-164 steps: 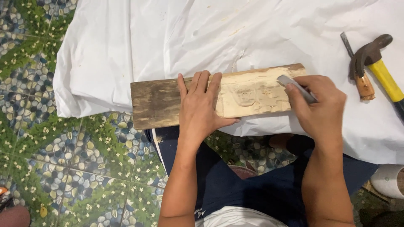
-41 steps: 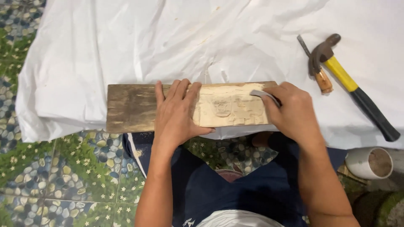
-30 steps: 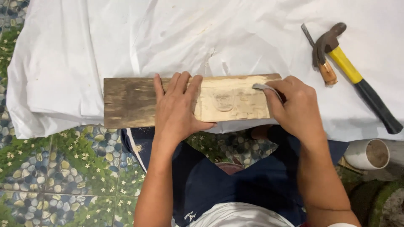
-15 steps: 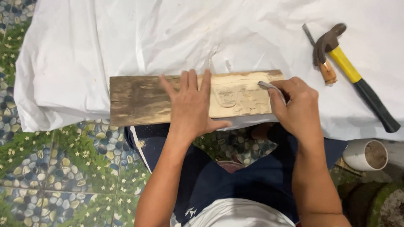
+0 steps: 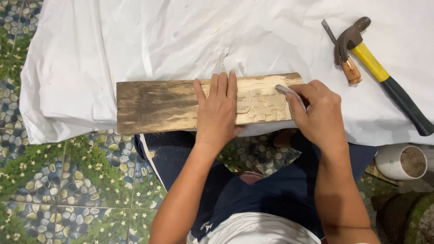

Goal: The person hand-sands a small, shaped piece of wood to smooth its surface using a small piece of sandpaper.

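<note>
A long wooden plank lies across a white sheet, dark at its left end and pale where a shallow relief is cut at its right. My left hand presses flat on the plank's middle, fingers together, covering part of the carving. My right hand is closed around a small grey metal blade whose tip rests on the pale carved area near the plank's right end.
A hammer with a yellow and black handle and a wooden-handled chisel lie on the sheet at the upper right. A white pot of soil stands at the right. Pebble-patterned floor tiles show at the left, below the sheet.
My left hand has slid right along the plank onto the carved part, and its fingers have drawn together. The right hand with the blade has stayed at the right end.
</note>
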